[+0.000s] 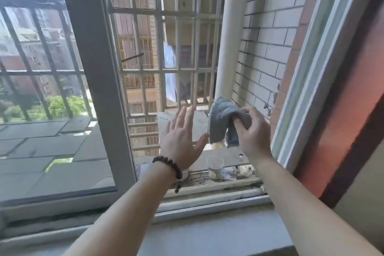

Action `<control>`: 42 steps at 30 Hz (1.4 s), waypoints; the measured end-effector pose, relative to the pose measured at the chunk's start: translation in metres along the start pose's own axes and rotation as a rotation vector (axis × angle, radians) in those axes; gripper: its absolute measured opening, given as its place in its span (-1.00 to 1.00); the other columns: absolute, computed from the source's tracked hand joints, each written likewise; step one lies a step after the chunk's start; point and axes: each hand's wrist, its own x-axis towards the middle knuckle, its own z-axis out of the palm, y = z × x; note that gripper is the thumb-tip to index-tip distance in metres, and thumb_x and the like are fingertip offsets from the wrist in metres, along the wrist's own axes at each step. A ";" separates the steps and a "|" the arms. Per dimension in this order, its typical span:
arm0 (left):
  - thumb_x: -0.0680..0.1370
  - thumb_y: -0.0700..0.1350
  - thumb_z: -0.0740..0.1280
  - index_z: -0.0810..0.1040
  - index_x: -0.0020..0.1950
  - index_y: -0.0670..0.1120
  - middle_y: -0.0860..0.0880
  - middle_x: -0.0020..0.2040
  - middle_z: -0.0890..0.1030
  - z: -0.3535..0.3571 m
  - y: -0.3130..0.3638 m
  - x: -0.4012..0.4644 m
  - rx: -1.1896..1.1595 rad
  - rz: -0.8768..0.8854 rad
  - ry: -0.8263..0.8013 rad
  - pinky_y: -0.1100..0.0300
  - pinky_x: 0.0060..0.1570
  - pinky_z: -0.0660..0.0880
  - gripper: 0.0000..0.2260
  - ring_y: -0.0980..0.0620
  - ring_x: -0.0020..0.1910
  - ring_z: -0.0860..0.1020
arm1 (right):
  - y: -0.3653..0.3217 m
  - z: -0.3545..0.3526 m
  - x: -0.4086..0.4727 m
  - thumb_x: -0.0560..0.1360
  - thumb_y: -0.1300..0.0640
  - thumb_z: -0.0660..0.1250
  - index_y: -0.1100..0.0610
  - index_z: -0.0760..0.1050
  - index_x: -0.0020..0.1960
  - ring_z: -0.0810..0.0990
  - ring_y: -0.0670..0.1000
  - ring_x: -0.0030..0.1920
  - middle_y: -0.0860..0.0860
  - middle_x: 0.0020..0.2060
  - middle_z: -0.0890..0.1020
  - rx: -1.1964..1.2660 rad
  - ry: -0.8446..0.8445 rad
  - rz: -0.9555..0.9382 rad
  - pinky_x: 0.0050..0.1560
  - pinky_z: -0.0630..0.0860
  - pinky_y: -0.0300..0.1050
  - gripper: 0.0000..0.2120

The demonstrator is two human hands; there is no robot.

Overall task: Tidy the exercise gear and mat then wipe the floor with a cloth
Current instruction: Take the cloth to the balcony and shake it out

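Observation:
Both my arms reach out through an open window. My right hand [252, 131] pinches a grey cloth [222, 118], which hangs folded and bunched from my fingers. My left hand [182, 135] is held flat beside it with straight fingers, palm turned toward the cloth, its thumb tip just at the cloth's lower edge. A dark bead bracelet sits on my left wrist. No exercise gear, mat or floor is in sight.
A metal security grille [178, 72] closes off the opening just beyond my hands. A glass jar [216, 169] stands on the outer ledge below them. The sliding window frame [93, 64] is at left, a white pipe [230, 37] and brick wall at right, the grey sill [207, 233] below.

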 end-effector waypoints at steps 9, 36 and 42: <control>0.51 -0.14 0.40 0.54 0.07 -0.13 -0.03 -0.04 0.63 0.009 0.003 0.058 -0.553 -0.044 -0.042 0.10 0.05 0.57 -0.83 0.05 -0.04 0.61 | 0.005 0.017 0.048 0.53 0.10 0.33 0.12 0.52 -0.05 0.52 -0.15 -0.23 -0.05 -0.23 0.60 0.133 -0.017 0.027 -0.29 0.36 -0.44 -0.91; 0.53 -0.20 0.37 0.66 -0.05 -0.14 -0.06 -0.17 0.67 -0.030 0.004 0.126 -0.719 -0.266 0.034 0.08 -0.05 0.61 -0.92 -0.01 -0.15 0.64 | -0.002 0.036 0.096 0.48 0.23 0.39 0.12 0.65 -0.13 0.63 -0.02 -0.25 0.00 -0.30 0.67 0.517 -0.153 0.162 -0.21 0.59 -0.16 -0.93; 0.49 -0.16 0.40 0.55 -0.05 -0.03 0.06 -0.15 0.60 -0.025 -0.003 0.118 -0.458 -0.050 0.178 0.13 0.00 0.59 -0.92 0.13 -0.12 0.59 | -0.006 0.025 0.117 0.44 0.29 0.42 0.17 0.64 -0.19 0.62 -0.01 -0.31 0.08 -0.32 0.66 0.685 -0.213 0.319 -0.34 0.55 -0.16 -0.93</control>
